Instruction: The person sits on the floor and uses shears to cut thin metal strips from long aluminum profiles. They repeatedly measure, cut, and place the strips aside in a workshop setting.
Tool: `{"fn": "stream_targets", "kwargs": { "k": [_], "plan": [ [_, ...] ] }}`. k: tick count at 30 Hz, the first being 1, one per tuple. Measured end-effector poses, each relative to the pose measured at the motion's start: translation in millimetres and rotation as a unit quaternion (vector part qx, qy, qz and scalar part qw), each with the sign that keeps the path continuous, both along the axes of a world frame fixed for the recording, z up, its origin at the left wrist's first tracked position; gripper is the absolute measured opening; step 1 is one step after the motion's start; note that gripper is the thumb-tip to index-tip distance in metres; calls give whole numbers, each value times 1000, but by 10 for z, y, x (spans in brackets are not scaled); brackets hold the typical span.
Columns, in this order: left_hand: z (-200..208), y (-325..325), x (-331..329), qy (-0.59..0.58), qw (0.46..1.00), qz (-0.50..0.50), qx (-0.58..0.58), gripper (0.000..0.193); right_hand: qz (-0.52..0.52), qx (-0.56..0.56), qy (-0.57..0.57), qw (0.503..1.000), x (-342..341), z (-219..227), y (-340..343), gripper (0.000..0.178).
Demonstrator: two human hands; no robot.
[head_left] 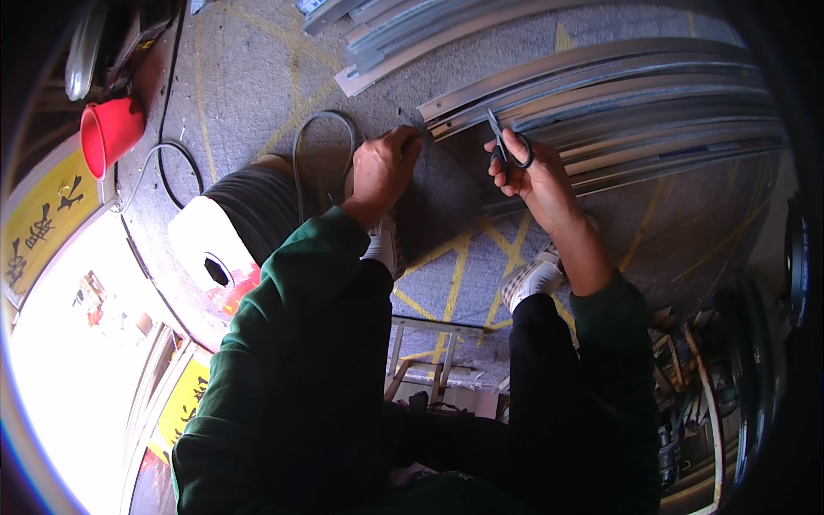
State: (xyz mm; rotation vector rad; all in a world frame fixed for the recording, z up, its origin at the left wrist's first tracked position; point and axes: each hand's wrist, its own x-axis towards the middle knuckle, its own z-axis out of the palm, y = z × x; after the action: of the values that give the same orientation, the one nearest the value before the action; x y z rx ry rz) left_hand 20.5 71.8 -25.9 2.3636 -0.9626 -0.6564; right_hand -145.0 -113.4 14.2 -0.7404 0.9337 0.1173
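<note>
My right hand (541, 182) holds a pair of scissors (499, 137) with black handles. Their blades point up, a little apart, beside the end of a metal profile. To its left, my left hand (384, 169) is closed, and what its fingers grip is hidden. A thin grey strip (298, 154) rises in a loop and runs behind that hand. Left of the loop lies a large spool (190, 240) with a white end disc, wound with dark grey material (249, 206). My left forearm passes in front of part of it.
Long metal profiles (652, 86) lie stacked on the right, with more profiles (412, 39) behind. A red bucket (137, 129) stands at the far left near a black cable (163, 112). Yellow signs (47, 219) flank a bright doorway. Assorted hardware (678, 421) fills the lower right.
</note>
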Motion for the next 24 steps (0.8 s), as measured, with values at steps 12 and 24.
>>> {"fn": "stream_targets", "kwargs": {
  "k": [12,24],
  "plan": [
    [30,32,35,-34,996,-76,36,14,-35,9,64,997,-31,-277,39,40],
    [-237,108,29,18,998,-56,32,12,-46,13,13,999,-215,-490,-203,40]
  ]
}}
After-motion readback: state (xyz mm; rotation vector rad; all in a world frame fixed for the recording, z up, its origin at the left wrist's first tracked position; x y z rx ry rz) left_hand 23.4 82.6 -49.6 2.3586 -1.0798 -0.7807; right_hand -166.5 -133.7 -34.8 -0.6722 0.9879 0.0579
